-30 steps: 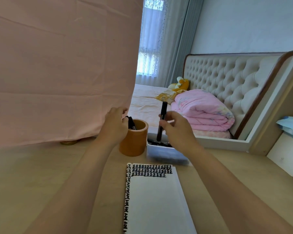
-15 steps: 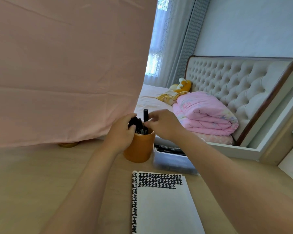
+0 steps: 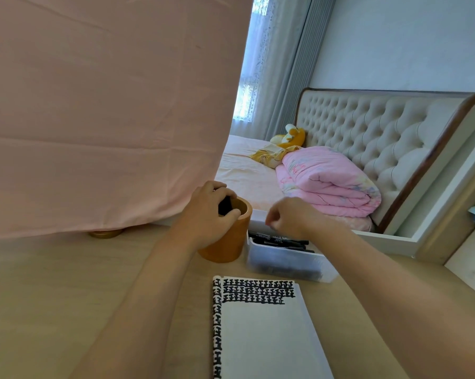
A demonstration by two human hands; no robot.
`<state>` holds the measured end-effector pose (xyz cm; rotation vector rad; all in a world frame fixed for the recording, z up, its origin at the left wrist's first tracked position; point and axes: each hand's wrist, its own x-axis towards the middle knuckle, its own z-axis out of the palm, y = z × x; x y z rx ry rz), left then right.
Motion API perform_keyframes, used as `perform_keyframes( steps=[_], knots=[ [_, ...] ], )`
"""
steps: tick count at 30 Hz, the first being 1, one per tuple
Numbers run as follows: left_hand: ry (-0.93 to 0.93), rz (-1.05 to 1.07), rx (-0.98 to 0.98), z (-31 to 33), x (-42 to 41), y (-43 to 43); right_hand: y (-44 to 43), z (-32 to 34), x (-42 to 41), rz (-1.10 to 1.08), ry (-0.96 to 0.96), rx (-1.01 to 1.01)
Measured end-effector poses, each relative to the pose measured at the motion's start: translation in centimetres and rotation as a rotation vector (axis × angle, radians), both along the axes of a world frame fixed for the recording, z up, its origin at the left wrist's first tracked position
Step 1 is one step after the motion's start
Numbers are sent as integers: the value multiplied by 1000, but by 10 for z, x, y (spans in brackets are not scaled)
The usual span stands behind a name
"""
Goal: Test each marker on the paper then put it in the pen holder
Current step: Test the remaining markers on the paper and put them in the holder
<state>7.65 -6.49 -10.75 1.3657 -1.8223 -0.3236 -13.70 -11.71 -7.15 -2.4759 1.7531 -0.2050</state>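
Observation:
An orange pen holder (image 3: 228, 242) stands on the wooden desk with black markers (image 3: 224, 207) in it. My left hand (image 3: 206, 217) wraps over the holder's top and grips those markers, its thumb on the rim. Right of the holder, a clear plastic box (image 3: 285, 265) holds several more black markers (image 3: 280, 240). Over the box's back edge hovers my right hand (image 3: 288, 217), its fingers curled and nothing in them. Nearer to me lies a white paper pad (image 3: 263, 329) with rows of black test marks along its top and left edge.
A pink cloth (image 3: 107, 119) hangs over the desk's back left, with a round gold base (image 3: 106, 233) under its hem. Beyond the desk's white edge is a bed with a folded pink quilt (image 3: 326, 184). A white box (image 3: 471, 265) sits at the right.
My right hand carried a marker from the box to the pen holder, let it go there, and has drawn back right, holding nothing. My left hand stayed at the holder.

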Motion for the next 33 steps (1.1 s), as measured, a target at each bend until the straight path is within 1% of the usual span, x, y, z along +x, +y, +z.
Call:
perform_keyframes(
  steps=[1, 2, 6, 12, 14, 17, 19, 21, 24, 26, 28, 29, 33],
  knots=[
    [-16, -3, 1, 1, 1, 0, -1, -6, -4, -28, 72, 23],
    [-21, -17, 8, 1, 3, 1, 0, -11, -8, -43, 103, 31],
    [-8, -77, 50, -1, 10, 4, -2, -23, -11, -34, 120, 36],
    [-2, -28, 22, -5, 6, 2, -8, -29, -12, -33, 168, 34],
    [-13, -20, 19, -5, 6, 1, -6, -26, -15, -39, 160, 7],
    [-67, 10, -7, -2, 4, 4, 2, -15, -22, -36, 115, -95],
    [-113, 58, -71, 4, 1, 7, 11, -7, -28, -29, 52, -182],
    [-113, 80, -186, 13, -5, 12, 24, -1, -34, -21, -17, -241],
    [-114, 70, -346, 26, -24, 22, 49, 5, -43, 6, -133, -292],
    [-141, 47, -403, 32, -40, 31, 68, 6, -49, 21, -219, -316],
    [-159, -5, -405, 35, -56, 40, 87, 4, -57, 29, -327, -297],
    [-160, -36, -376, 35, -63, 46, 95, 2, -60, 32, -392, -268],
    [-202, -146, -215, 23, -80, 65, 128, -7, -65, 63, -785, -53]
  ],
)
